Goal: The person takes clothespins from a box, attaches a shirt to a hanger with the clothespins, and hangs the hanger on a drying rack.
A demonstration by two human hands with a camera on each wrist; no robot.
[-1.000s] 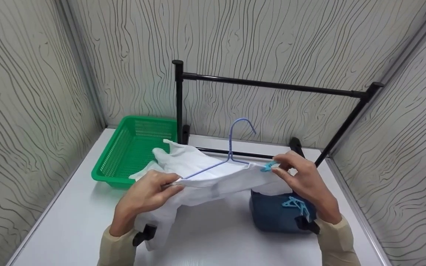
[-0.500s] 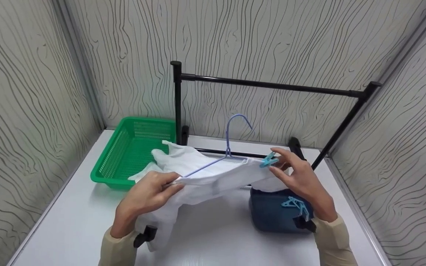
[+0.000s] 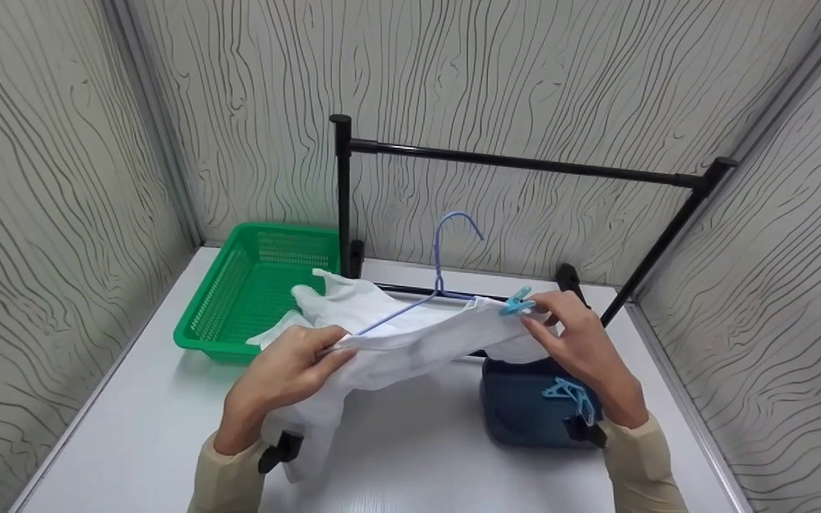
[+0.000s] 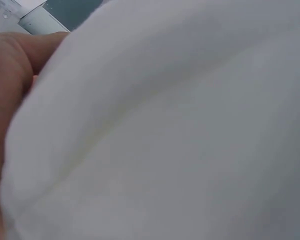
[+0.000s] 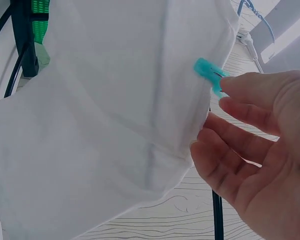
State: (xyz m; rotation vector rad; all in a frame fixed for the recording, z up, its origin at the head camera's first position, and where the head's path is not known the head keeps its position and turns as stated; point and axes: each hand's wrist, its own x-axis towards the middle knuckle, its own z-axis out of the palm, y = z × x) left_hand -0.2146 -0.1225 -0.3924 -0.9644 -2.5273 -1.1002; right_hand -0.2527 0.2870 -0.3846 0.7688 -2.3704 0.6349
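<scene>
A white garment (image 3: 425, 353) lies stretched along a thin blue wire hanger (image 3: 396, 315), whose hook points up toward the rack. My left hand (image 3: 286, 367) pinches the garment's upper edge together with the hanger's left end; in the left wrist view, white cloth (image 4: 165, 135) fills most of the picture. A light blue clothespin (image 3: 517, 302) grips the garment's edge near the hanger's right end. Right beside it is my right hand (image 3: 578, 338), thumb and forefinger apart in the head view. In the right wrist view, fingertips (image 5: 230, 86) reach the clothespin's handle end.
Behind the garment stands a black rack (image 3: 524, 164) with a high crossbar. A green basket (image 3: 193, 345) sits at the left, with part of the cloth over its edge. A dark blue bin (image 3: 517, 424) with several light blue clothespins (image 3: 571, 394) stands at the right.
My right hand has loosened from the clothespin, which stays clipped on the cloth, and its fingers have spread. The hanger's hook and right side have risen slightly. My left hand keeps its pinch.
</scene>
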